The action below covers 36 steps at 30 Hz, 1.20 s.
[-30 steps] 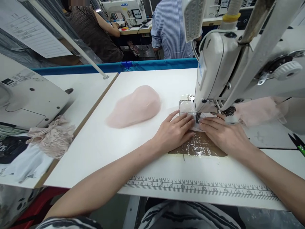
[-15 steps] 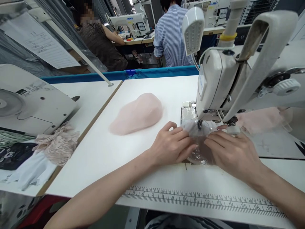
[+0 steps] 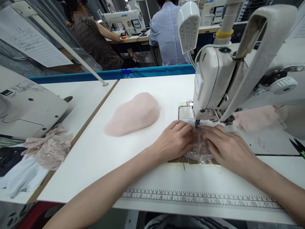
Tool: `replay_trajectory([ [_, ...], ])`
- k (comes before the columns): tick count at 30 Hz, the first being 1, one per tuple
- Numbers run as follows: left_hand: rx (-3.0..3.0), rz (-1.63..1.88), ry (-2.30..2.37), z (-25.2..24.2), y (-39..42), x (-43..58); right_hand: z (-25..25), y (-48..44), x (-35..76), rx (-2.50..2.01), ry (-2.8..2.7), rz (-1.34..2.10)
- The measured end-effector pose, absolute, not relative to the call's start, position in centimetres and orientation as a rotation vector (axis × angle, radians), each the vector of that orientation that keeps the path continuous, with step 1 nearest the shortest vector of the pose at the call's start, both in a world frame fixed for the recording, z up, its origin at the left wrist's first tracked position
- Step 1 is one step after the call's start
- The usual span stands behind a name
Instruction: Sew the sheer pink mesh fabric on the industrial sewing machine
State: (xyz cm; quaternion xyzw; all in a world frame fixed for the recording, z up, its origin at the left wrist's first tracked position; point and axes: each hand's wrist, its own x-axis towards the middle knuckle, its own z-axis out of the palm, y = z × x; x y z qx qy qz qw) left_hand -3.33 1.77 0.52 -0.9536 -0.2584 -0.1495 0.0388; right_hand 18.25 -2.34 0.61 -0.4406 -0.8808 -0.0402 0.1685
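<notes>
A piece of thin, see-through pale fabric lies under the presser foot of a white sewing machine. My left hand is at the fabric's left side, fingers curled in and closed on it close to the foot. On the other side, my right hand pinches the fabric with its fingertips just right of the needle area. The fingertips and the exact fold between them are partly hidden. Left of my left hand, a pale pink sheer cut piece rests flat on the white table.
More pink fabric lies under the machine arm. Black scissors are at the right edge. A printed ruler runs along the front. Left stand another machine and bundled beige trim. Two people sit beyond the blue edge.
My left hand has shifted up toward the presser foot and its fingers have curled in. My right fingertips have moved slightly left. The view has turned a little, showing more of the scissors.
</notes>
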Motion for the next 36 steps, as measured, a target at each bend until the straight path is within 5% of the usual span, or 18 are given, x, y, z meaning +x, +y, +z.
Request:
replay_trajectory([
  [12, -2.803, -0.381, -0.789, 0.04, 1.1, -3.28, 0.3, -2.03, 18.51, -1.335, -2.595, -0.484],
  [36, -2.887, -0.354, -0.84, 0.14, 1.0, -3.42, 0.38, -1.86, 18.62, -1.221, -2.495, -0.523],
])
